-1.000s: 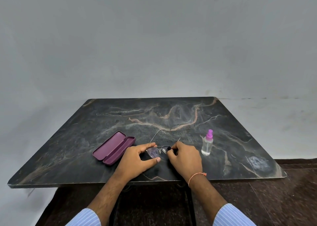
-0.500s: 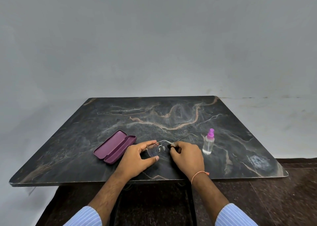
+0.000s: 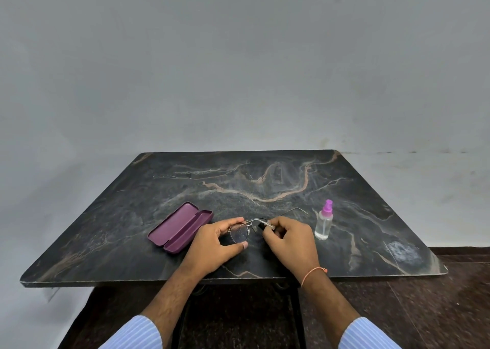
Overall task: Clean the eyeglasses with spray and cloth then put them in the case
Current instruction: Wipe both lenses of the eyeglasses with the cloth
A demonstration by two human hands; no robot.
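Note:
Thin metal-framed eyeglasses (image 3: 240, 233) are held just above the dark marble table (image 3: 265, 184) near its front edge. My left hand (image 3: 216, 245) pinches the left lens rim between thumb and fingers. My right hand (image 3: 290, 238) is closed over the right lens with a small dark cloth (image 3: 258, 226) pressed against it; that lens is mostly hidden. One temple arm sticks out to the right behind my right hand. A purple eyeglass case (image 3: 180, 226) lies open to the left of my hands. A clear spray bottle (image 3: 324, 222) with a pink top stands to the right.
A plain grey wall rises behind the table. The table's front edge lies just under my wrists, and dark brown floor shows below and to the right. A pale smudge (image 3: 403, 252) marks the tabletop near its right corner.
The glasses have been turned in my hands: the temple arms that pointed away now swing to the right. My right hand has shifted over the right lens with the cloth.

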